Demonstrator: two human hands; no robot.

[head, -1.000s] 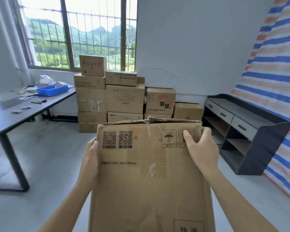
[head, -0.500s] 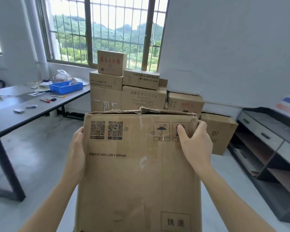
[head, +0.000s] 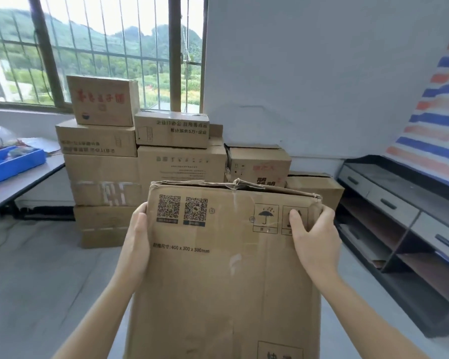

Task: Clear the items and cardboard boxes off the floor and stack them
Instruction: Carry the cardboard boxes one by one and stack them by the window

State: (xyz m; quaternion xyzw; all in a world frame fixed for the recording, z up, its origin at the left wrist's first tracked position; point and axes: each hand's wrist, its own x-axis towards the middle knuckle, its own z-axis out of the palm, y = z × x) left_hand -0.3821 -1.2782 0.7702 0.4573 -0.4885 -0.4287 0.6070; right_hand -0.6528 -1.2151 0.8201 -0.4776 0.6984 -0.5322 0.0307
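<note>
Holding cardboard box (head: pixel 226 268) centre frame, before stacked boxes (head: pixel 179 164) mid-left. Pressing left hand (head: pixel 138 234) flat on its side, clamping right hand (head: pixel 314 239) round top-right corner: squeeze grip, likely for carrying to stack.

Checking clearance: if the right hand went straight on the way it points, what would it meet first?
Apart from the carried box that the right hand grips, probably the lower red-printed box stacked beyond it; depth is unclear.
</note>
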